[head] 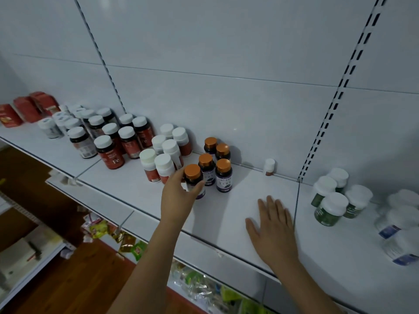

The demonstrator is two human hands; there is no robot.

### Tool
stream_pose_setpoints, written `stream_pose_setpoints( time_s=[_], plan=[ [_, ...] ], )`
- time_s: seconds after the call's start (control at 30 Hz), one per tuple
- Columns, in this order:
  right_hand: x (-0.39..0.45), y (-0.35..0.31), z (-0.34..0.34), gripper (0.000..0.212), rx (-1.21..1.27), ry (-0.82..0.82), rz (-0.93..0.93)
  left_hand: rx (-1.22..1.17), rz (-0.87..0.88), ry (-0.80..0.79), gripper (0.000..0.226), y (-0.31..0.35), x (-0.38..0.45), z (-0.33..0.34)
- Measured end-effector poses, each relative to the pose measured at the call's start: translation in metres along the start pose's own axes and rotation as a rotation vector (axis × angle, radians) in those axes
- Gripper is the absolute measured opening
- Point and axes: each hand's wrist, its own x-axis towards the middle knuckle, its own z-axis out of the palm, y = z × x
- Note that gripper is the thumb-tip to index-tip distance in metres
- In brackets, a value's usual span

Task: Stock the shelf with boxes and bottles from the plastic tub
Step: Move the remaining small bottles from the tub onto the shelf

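A: Shelf (238,200) fills the frame, white, and the left hand (179,196) is on a copper-capped bottle (193,180) at centre, fingers (199,185) curled round its dark body, base on the shelf.

B: Company for it?

A: Four more copper-capped bottles (214,155) stand upright just behind and to its right. Left of those, white-capped red bottles (163,159), one touching the hand's knuckles. Further upper left, dark bottles with red labels (111,152), one marked "Fe", and red boxes (25,109) at the far left edge.

B: The right hand (272,225)?

A: Flat on bare shelf, lower centre-right, fingers straight and spread, holding nothing.

B: The right side?

A: Green bottles with white caps (333,200), blurred white bottles (401,223) at the edge, and one small white-capped bottle (269,167) alone against the back panel.
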Motion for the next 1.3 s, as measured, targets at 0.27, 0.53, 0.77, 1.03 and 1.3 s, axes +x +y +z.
stream_pose_setpoints(
  time_s=[0.27, 0.53, 0.77, 1.03, 1.3],
  plan=[
    [0.0, -0.002, -0.006, 0.085, 0.012, -0.037, 0.015, 0.288, -0.095, -0.128, 0.035, -0.048, 0.002, 0.025],
    [-0.002, 0.003, -0.018, 0.062, 0.241, -0.015, 0.052, 0.219, -0.11, 0.049, 0.045, -0.03, -0.054, 0.038],
    [-0.05, 0.054, -0.091, 0.044, 0.427, 0.241, 0.109, 0.068, 0.322, -0.325, 0.024, 0.046, -0.121, 0.094],
    [-0.16, 0.185, -0.191, 0.059, 0.405, 0.478, 0.251, -0.035, 0.636, -0.694, 0.044, 0.17, -0.242, 0.174],
    [-0.331, 0.32, -0.256, 0.065, 0.292, 0.638, 0.508, -0.117, 0.888, -0.928, 0.043, 0.266, -0.4, 0.258]
  ],
)
